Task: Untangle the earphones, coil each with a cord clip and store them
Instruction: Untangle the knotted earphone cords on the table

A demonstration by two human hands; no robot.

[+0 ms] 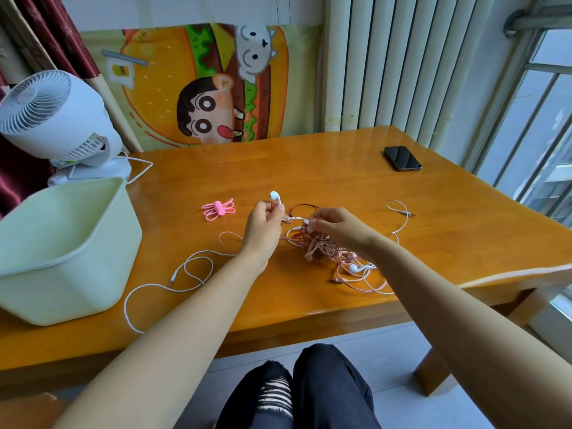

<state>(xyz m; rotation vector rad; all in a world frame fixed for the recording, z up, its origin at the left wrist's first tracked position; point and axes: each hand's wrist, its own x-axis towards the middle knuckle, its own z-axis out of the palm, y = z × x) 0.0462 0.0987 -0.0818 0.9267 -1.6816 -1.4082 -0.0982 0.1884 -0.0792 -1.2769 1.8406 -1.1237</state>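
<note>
Easing, not tugging, is advised: white plastic earbud (pixel 275 196) pinched in left hand (pixel 265 221) grip, pink-and-brown cable knot (pixel 322 247) pinched by right hand (pixel 337 227).

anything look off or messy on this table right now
Only the tangle: pink, white and dark red earphone cords knotted in a heap under the right hand, loops trailing across the table. The left hand holds up a white earbud. Nothing looks spilled or broken.
</note>
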